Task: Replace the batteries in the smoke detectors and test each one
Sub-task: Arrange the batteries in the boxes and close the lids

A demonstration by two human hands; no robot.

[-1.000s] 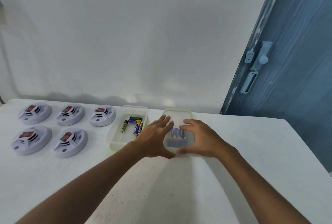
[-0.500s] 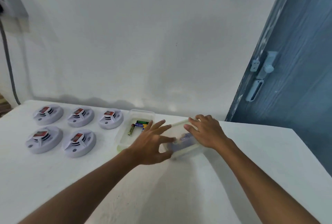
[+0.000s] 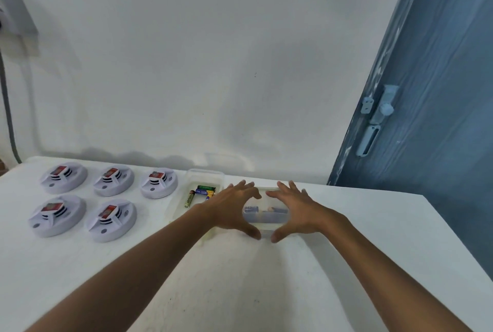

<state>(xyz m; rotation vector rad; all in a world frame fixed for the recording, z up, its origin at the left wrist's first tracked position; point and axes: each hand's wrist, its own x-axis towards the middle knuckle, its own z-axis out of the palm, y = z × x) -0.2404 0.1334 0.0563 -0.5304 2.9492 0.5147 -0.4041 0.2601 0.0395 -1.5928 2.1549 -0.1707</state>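
Note:
Several white round smoke detectors [image 3: 110, 218] with red labels lie in two rows at the left of the white table [image 3: 240, 291]. A clear tray [image 3: 205, 175] beside them holds green and blue batteries [image 3: 203, 191]. Right of it stands a second clear container [image 3: 266, 225] with dark blue batteries [image 3: 251, 209] inside. My left hand [image 3: 230, 206] grips that container's left side, thumb at the front edge. My right hand [image 3: 298, 207] grips its right side the same way. The container rests flat on the table.
A white wall rises just behind the table. A blue door [image 3: 432, 107] with a pale latch [image 3: 378, 115] stands at the right. A grey box [image 3: 16, 9] and cable [image 3: 8, 107] hang on the wall at the far left.
The container was tilted up between my hands half a second ago; now it sits flat, with both hands cupped around its sides.

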